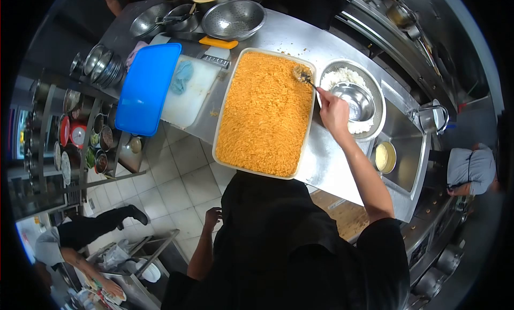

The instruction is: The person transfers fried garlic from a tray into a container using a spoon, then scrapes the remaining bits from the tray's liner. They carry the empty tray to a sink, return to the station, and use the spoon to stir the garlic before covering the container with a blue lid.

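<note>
Right hand [334,111] extended forward, fingers closed; left hand [212,216] hanging low, empty

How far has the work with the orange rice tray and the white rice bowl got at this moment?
Done: the large tray is filled edge to edge with orange rice. In hand: the right hand holds a spoon at the tray's far corner; the left hand hangs free. Left: white rice remains in the metal bowl beside it, around a smaller bowl.
</note>
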`<state>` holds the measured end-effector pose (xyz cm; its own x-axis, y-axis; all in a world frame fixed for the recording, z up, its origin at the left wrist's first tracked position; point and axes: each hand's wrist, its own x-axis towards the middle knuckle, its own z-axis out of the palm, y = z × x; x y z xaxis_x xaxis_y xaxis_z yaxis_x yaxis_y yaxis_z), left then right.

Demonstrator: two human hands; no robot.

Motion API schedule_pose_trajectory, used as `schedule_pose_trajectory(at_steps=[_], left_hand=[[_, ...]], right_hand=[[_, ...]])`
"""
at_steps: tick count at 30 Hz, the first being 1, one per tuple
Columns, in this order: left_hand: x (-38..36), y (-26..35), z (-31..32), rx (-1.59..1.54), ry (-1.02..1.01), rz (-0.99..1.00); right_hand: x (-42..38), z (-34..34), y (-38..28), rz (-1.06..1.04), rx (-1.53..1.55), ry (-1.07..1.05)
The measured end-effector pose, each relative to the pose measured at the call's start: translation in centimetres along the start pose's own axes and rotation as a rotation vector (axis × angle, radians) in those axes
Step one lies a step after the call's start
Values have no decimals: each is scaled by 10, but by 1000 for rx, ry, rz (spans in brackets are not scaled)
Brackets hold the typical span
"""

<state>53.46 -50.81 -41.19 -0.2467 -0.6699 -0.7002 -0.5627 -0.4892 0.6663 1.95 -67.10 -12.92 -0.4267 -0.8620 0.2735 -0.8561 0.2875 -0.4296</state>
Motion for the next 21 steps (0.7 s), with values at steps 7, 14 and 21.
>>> schedule_pose_trajectory(at_steps=[7, 14, 21], left_hand=[[4, 20, -3, 108, -76, 28], [18, 16, -6, -260, -42, -52], [8, -13, 4, -5, -52, 5]], right_hand=[[8, 40, -43, -325, -53, -53], [35, 37, -14, -133, -118, -35], [26, 16, 11, 154, 164, -57]])
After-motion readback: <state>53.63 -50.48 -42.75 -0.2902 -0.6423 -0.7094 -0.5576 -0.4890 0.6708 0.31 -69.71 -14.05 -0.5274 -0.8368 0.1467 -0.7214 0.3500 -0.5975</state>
